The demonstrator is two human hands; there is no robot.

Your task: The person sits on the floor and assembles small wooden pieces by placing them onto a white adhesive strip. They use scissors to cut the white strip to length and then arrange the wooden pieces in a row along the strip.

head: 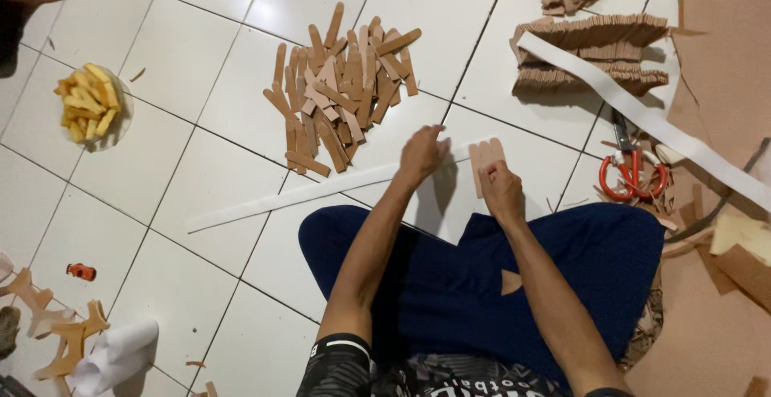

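On the tiled floor, the right hand (502, 192) pinched light, bendy tan strips (485, 160) by their lower ends; the left hand (422, 154) pressed loosely curled on the white strip (305, 195).

Red-handled scissors (632, 174), a plate of yellow snacks (88, 101), and a small red lighter (80, 271) lie on the tiled floor (201, 60).

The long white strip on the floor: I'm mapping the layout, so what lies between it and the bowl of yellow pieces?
In the head view, only bare white floor tiles separate the long white strip from the bowl of yellow pieces.
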